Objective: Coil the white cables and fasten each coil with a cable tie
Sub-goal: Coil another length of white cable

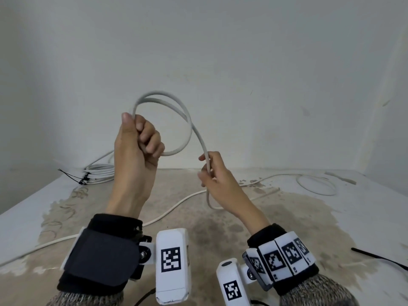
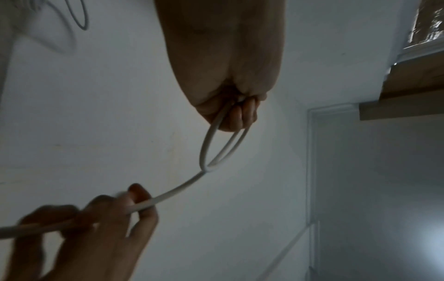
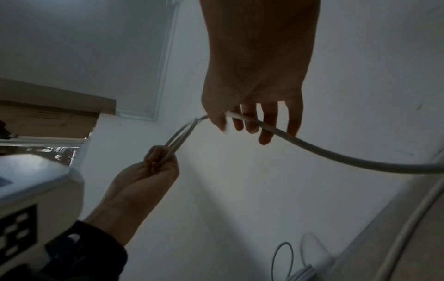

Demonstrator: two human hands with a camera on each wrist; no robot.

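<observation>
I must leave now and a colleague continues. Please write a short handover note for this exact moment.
Left hand: grips the started loops of the white cable, held up.
Right hand: fingers guide the cable's free run; the rest trails over the table.
Done: one tied coil lies far left.
Left: finish coiling, fasten with the black cable tie at the right.

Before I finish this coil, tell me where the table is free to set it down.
Free: the white patch right of the tied coil, and the near-right stretch before the black cable tie. Crowded: the middle, where the loose cable runs, and the far right loop.
</observation>
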